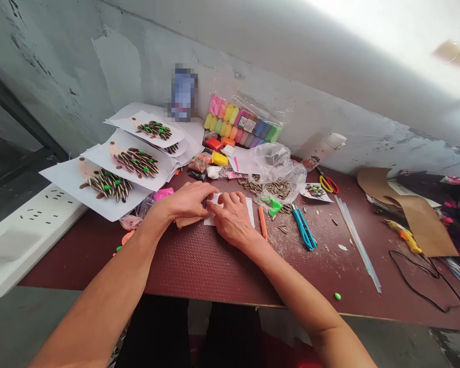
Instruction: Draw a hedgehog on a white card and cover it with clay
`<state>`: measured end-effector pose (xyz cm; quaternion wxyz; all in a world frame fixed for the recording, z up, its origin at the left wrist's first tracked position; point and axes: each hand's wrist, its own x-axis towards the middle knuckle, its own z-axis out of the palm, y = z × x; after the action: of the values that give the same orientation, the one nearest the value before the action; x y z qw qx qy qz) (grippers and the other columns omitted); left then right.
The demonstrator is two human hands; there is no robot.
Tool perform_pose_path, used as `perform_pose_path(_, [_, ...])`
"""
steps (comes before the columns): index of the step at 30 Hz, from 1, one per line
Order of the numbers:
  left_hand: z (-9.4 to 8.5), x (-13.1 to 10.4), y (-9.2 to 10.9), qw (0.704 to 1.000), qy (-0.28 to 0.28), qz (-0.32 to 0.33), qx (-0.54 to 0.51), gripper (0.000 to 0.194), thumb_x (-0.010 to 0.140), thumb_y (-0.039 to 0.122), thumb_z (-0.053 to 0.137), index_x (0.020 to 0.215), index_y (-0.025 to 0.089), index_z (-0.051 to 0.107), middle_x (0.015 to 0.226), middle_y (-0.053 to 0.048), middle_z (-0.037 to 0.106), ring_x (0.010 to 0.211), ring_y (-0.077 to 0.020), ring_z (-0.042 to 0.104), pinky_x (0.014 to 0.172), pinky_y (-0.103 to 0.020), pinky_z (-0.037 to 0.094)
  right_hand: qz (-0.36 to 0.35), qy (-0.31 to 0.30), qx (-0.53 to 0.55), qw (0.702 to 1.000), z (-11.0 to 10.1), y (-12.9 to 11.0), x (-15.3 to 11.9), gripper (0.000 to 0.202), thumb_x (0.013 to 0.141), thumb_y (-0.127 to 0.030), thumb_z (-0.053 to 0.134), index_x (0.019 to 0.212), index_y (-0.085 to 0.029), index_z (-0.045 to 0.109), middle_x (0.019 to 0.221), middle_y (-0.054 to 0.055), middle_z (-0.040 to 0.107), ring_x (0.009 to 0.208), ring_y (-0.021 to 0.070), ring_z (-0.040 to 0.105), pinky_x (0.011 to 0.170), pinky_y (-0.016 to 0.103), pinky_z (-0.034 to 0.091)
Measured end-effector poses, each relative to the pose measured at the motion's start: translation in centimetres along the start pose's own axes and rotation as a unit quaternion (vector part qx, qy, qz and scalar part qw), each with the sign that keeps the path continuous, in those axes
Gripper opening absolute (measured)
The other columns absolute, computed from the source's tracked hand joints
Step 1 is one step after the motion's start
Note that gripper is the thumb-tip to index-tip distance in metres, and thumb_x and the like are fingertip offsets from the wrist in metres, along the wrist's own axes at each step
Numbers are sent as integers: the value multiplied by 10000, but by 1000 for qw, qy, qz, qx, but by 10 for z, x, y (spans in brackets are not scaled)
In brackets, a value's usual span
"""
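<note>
Mid-frame, a white paper [250,208] lay on the worktop [199,266], directly beneath the fingers. The right hand [233,215] was nearer, covering its middle, fingers bent; the left hand [193,200] reached over its left edge, fingers part-extended. Whether either gripped anything, I couldn't tell; the paper's long axis was too hidden to judge.

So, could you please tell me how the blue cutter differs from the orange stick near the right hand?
The blue cutter has dark parts, while the orange stick looks plain. The blue cutter looks longer and wider; the orange stick is slimmer. The orange stick lies close beside the right hand, the blue cutter farther to the right. Both lie on the dark red table.
</note>
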<state>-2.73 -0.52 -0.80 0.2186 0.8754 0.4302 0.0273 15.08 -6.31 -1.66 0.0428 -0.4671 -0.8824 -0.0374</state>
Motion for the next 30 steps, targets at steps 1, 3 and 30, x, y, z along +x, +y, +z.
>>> perform_pose_path(1, [0,0,0,1000,-2,-2,-2,529,723,274,636,1250,249,595,1208,-62,680,1132,-294,609,954,-385,465,4,0,8,1000,0,1,0,279,1012,-255,468,1179,-235,691,1080,96,596,958,238,447,942,410,293])
perform_pose_path(3, [-1,0,1,1000,-5,-8,-6,581,712,269,652,1288,251,581,1267,-66,661,1204,-303,580,994,-388,448,20,3,26,999,-2,4,-1,305,999,-237,494,1249,-238,668,1110,94,604,971,232,461,944,397,295])
perform_pose_path(30, [-6,-3,1,1000,-17,-6,-21,534,729,262,651,1258,229,590,1213,-57,671,1122,-269,605,970,-357,430,-26,4,-11,1000,-2,3,-15,328,999,-210,473,1263,-270,658,1100,89,590,964,237,424,983,421,281])
